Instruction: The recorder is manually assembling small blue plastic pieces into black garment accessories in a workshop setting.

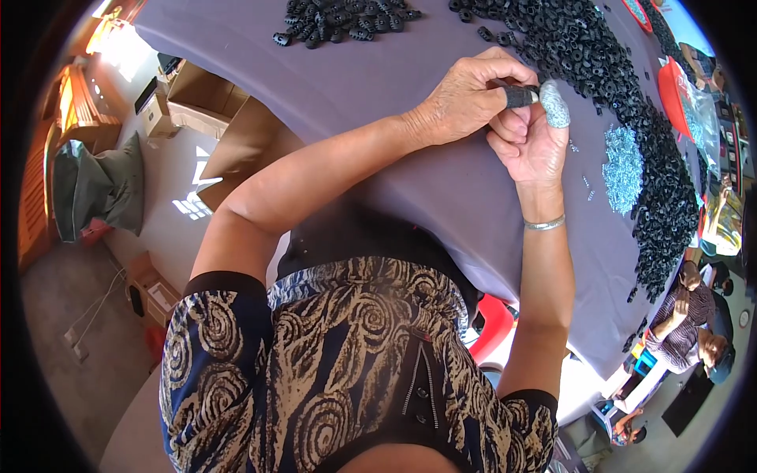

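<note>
My left hand (465, 94) and my right hand (532, 146) meet above the cloth-covered table, fingertips touching. On the left, thumb and fingers are pinched together, with a black wrap round the thumb. My right hand is turned palm up with fingers curled, and its thumb wears a silvery-grey wrap. Whatever sits between the fingertips is small and mostly hidden. Right of my hands lies a little heap of tiny silvery springs (622, 169), a few strewn beside it. Around that heap curves a large pile of small black plastic cord locks (662, 197).
A smaller group of black cord locks (339, 20) lies at the table's far side. The grey-purple tablecloth (441, 185) drapes toward me. A red tray (675, 98) stands beyond the pile. Cardboard boxes (209, 94) are on the floor at left. Other people (682, 323) sit at far right.
</note>
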